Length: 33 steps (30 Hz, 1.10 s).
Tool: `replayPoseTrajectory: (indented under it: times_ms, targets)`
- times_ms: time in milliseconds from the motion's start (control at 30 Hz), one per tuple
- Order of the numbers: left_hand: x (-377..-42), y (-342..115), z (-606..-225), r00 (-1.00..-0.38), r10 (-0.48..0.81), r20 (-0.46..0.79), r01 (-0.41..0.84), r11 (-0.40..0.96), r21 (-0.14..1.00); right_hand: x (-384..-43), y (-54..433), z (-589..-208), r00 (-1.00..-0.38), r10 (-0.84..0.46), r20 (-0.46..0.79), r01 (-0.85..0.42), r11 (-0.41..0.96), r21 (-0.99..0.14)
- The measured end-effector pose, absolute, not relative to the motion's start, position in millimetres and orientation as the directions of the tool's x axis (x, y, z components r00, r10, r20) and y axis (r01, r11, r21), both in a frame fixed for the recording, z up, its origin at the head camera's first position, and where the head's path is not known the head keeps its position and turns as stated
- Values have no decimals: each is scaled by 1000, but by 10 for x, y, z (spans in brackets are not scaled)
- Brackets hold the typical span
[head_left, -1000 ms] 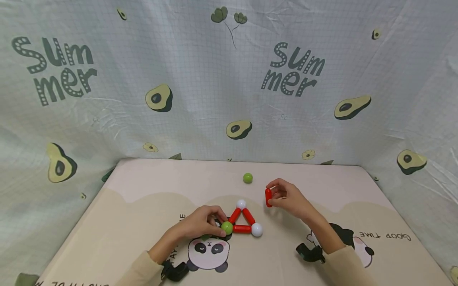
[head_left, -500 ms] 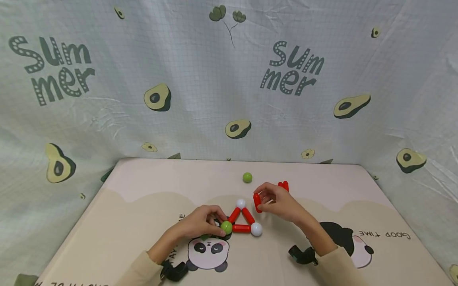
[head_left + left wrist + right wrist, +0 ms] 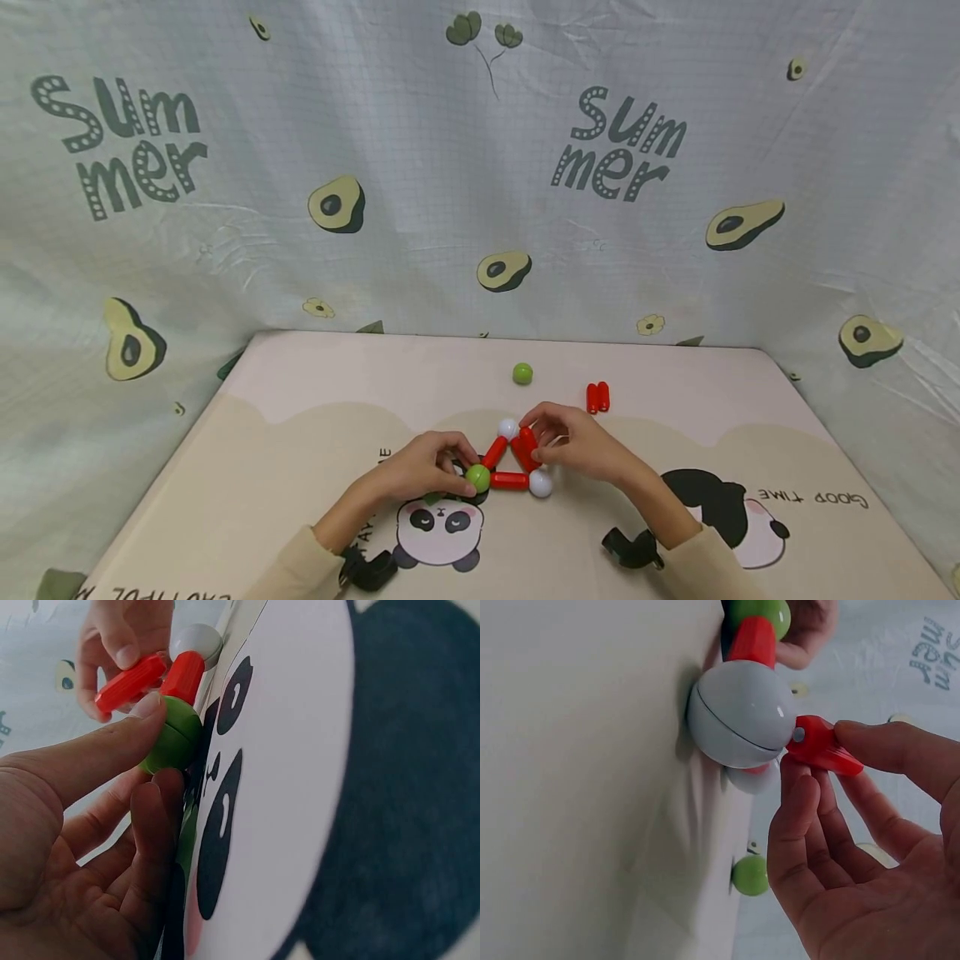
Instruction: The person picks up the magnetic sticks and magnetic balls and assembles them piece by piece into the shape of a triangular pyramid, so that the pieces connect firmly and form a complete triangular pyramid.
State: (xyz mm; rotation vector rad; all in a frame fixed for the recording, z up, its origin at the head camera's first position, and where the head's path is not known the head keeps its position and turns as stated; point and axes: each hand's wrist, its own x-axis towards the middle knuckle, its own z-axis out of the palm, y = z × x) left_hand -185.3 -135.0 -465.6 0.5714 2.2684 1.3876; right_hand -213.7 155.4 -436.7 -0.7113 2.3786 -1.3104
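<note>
Red-rod triangle (image 3: 510,481) closed; left hand (image 3: 422,467) pinches its glossy green plastic ball (image 3: 477,478), right hand (image 3: 576,443) a red plastic rod (image 3: 819,744), seating unclear; beyond right fingers, two red rods (image 3: 592,398), second green ball (image 3: 522,373) left loose.

The head view looked forward and down from the near side of the tabletop (image 3: 420,367), far enough back to take in both far corners and the cloth (image 3: 420,125) beyond. Close in and turned sideways, the left wrist view peered past the left hand (image 3: 423,468) toward the right hand (image 3: 577,443); the right wrist view, equally near, faced back. All three shared the left hand's green ball (image 3: 477,478) and the right hand's red stick (image 3: 131,682).
</note>
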Motion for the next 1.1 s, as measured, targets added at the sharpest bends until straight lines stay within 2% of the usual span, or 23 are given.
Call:
replayPoseTrajectory:
  times_ms: [300, 700, 1100]
  targets:
    - [-1859, -1353, -4663, -824, 549, -139, 122, 412, 903, -2114, 1516, -4413, -778, -627, -40, -315, 444, -839]
    - [-1863, -1352, -4666, -827, 546, -136, 122, 411, 904, -2090, 1507, -4405, -802, -597, -33, -324, 481, -814]
    - [-1861, -1351, -4660, -826, 547, -135, 126, 414, 902, -2104, 1546, -4393, -774, -631, -43, -345, 478, -807]
